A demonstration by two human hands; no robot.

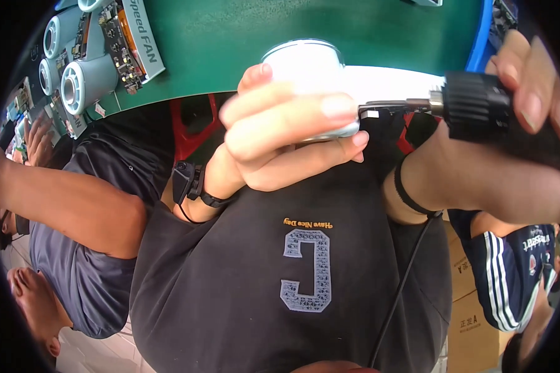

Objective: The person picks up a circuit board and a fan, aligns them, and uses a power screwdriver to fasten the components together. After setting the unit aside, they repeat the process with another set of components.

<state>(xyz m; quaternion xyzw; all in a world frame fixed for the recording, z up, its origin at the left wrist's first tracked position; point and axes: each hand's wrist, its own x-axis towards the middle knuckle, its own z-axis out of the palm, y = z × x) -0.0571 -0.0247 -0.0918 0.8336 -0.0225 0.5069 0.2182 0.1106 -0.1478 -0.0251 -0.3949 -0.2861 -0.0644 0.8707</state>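
Note:
In the middle, just past the table's near edge, my left hand (286,127) is closed around a white rounded housing (305,56), its fingers slightly smeared by motion. A long white piece (395,79) stretches right from behind the housing; whether the two are joined I cannot tell. At the upper right my right hand (532,90) grips a black power screwdriver (479,107) with a ridged collar. Its thin bit points left, and the tip comes up to the housing's edge beside my left fingertips. Contact there is unclear. A small white connector-like bit (370,114) shows under the shaft.
The green table (211,43) has a blue edge strip (479,40) at right. Pale cylindrical fan parts (84,87), circuit boards (119,53) and a printed box (144,40) crowd the left. Co-workers sit on both sides; one's hand (38,135) is at far left. Cardboard boxes (473,329) stand lower right.

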